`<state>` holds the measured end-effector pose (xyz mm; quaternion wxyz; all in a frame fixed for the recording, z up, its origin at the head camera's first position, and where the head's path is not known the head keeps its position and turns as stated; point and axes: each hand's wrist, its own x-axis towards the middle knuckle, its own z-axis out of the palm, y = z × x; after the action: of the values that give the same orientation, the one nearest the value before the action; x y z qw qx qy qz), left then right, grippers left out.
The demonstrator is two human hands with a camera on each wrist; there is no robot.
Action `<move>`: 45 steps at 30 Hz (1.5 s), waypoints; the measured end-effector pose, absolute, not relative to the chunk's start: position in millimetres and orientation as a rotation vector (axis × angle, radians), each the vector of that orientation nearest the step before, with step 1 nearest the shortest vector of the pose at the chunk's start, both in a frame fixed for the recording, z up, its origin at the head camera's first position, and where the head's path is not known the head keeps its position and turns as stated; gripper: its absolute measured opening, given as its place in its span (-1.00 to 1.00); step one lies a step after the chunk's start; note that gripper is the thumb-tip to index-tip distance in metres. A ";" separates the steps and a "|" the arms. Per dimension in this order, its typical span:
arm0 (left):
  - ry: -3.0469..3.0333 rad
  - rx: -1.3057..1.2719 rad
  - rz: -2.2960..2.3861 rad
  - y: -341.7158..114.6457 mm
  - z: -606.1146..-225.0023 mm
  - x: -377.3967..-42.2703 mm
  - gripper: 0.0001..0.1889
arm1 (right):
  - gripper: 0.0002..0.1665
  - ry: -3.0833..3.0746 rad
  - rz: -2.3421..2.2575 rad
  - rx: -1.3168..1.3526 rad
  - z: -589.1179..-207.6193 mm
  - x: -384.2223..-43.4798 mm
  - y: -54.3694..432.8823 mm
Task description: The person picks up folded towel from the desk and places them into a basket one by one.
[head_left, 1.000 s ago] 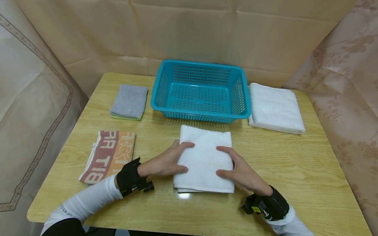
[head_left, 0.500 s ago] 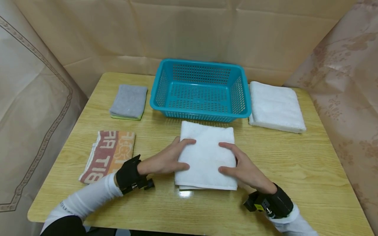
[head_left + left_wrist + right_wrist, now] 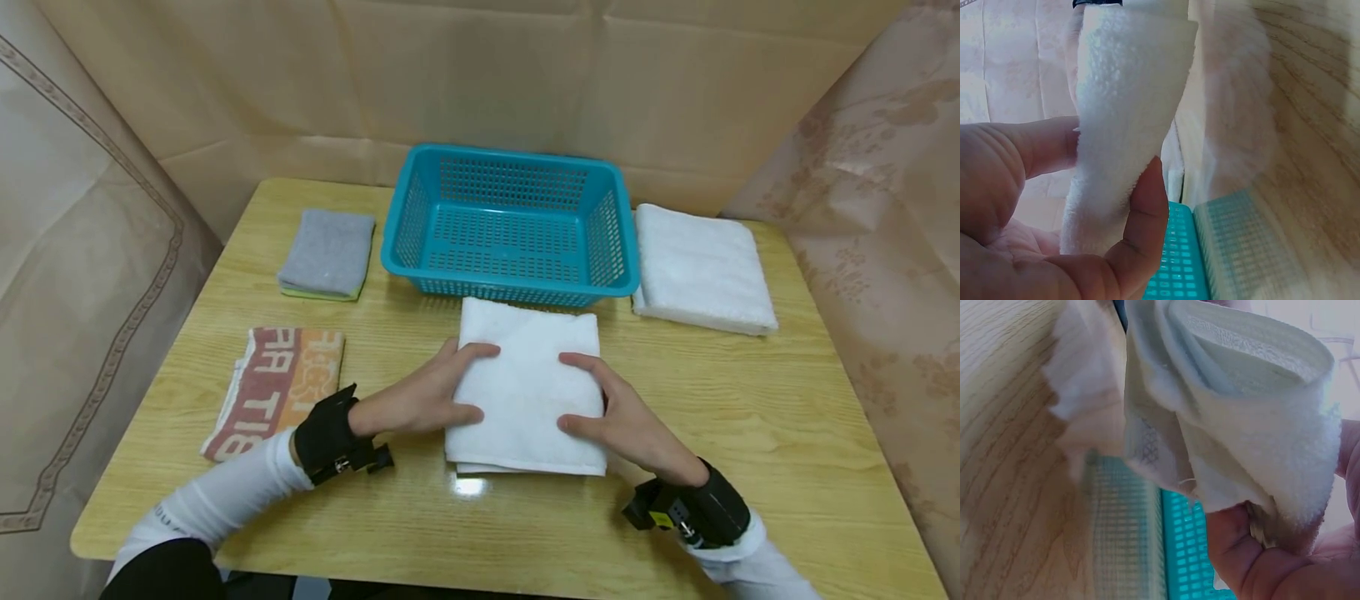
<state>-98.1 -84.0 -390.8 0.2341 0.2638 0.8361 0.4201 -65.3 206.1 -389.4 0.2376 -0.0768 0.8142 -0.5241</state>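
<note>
A folded white towel (image 3: 528, 387) is held between my two hands in front of the basket. My left hand (image 3: 423, 402) grips its left edge, thumb over the top and fingers curled beneath, as the left wrist view shows on the towel (image 3: 1125, 94). At the opposite edge my right hand (image 3: 633, 421) pinches it the same way. Loose layers and a rounded fold of the towel (image 3: 1272, 437) face the right wrist camera. Both wrist views show the towel raised off the tabletop, mirrored in the glossy wood.
The teal plastic basket (image 3: 510, 282) stands at the back, just beyond the towel. To its right lies another folded white towel (image 3: 705, 268). A grey folded cloth (image 3: 327, 252) and a lettered red-orange towel (image 3: 277, 387) lie on the left of the wooden table (image 3: 765, 417).
Both hands have carried the towel slightly forward and a little right, so its far edge now overlaps the basket's lower front. The grip looks unchanged; the other cloths stay put.
</note>
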 end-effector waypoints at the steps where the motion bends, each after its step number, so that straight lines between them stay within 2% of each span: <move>1: 2.294 0.729 1.153 -84.1 -390.7 -98.2 -0.17 | -0.07 2.233 -1.434 -0.210 -388.9 -65.3 206.1; 45: 2.313 0.847 1.225 -95.3 -370.3 -116.4 -0.17 | -0.09 2.272 -1.438 -0.241 -372.6 -83.8 202.9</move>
<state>-116.4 -95.3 -370.3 0.1941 0.3019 0.8249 0.4367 -83.8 202.9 -372.6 0.2190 -0.0870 0.8211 -0.5198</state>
